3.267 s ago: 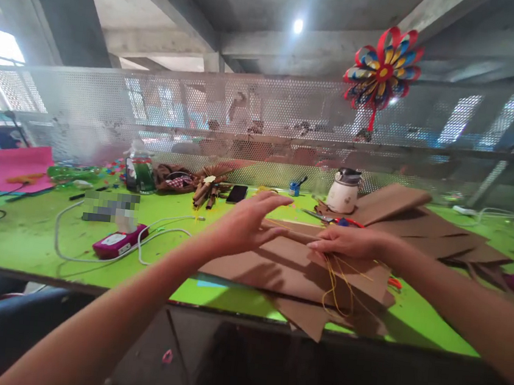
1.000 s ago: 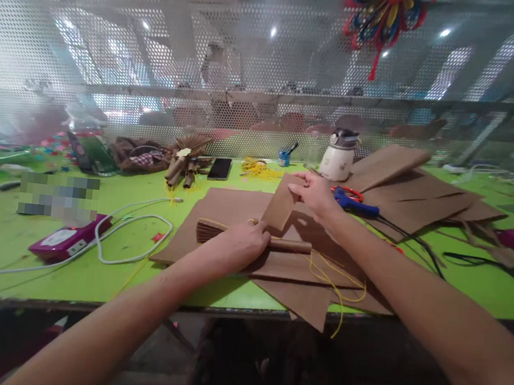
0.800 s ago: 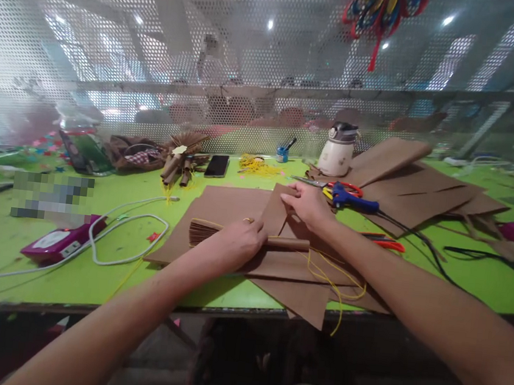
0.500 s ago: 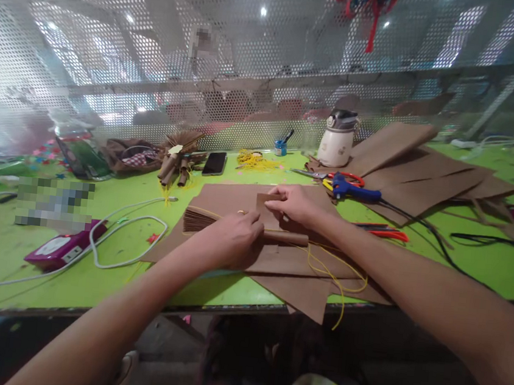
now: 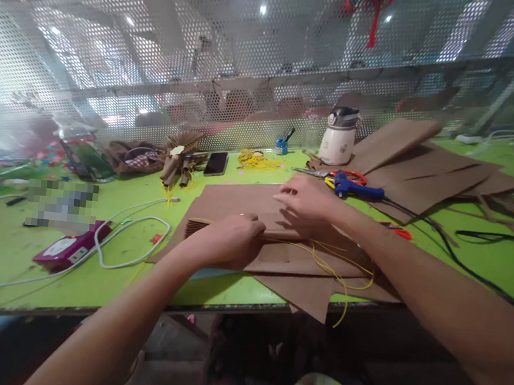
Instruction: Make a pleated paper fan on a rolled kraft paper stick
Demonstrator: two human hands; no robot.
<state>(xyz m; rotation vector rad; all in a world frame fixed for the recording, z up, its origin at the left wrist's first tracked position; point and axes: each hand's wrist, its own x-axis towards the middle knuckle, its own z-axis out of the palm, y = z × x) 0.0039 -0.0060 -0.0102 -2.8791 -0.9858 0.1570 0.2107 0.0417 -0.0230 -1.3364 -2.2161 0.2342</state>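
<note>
My left hand (image 5: 232, 237) is closed over a bundle of accordion-pleated brown paper (image 5: 195, 229), whose folded end sticks out on its left. The fingers hide the middle of the bundle. A brown paper roll (image 5: 276, 234) runs out to the right of this hand. Yellow cord (image 5: 319, 257) trails from the bundle to the right and hangs over the table edge. My right hand (image 5: 310, 202) is just above the roll, its fingers apart and nothing visible in them. Beneath both hands lie flat brown paper sheets (image 5: 233, 196).
Scissors and a blue glue gun (image 5: 358, 188) lie behind my right hand. A white flask (image 5: 339, 137) and more brown sheets (image 5: 423, 179) stand and lie at back right. At left are a purple power strip (image 5: 70, 246) with a white cable, and a phone (image 5: 216, 164) behind.
A small brown paper piece between my right fingers is no longer visible there. That hand has shifted right and its fingers have spread. My left hand stays on the pleated bundle.
</note>
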